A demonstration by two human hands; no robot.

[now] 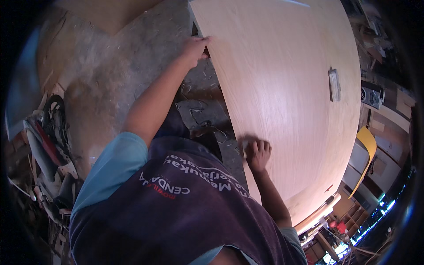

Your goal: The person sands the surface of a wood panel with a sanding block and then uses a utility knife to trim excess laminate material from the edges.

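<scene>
A large pale wood-grain board (282, 88) stretches away at my right, its long near edge running past my body. My left hand (194, 51) is at the far part of that edge, fingers closed on it. Closer to me, my right hand (258, 154) rests at the same edge with its fingers bent. A dark blurred patch, perhaps a shadow, lies beside those fingers, and what they hold, if anything, is hidden. Toward the board's far right side lies a greyish, worn rectangular piece (335, 85).
Grey concrete floor (115, 70) spreads at the left, with cords (205, 123) on the floor beside the board. Tools and a black wheel (55, 110) crowd the left rim. Beyond the board are a yellow curved piece (367, 148), a speaker-like box (372, 97) and wooden shelving (355, 216).
</scene>
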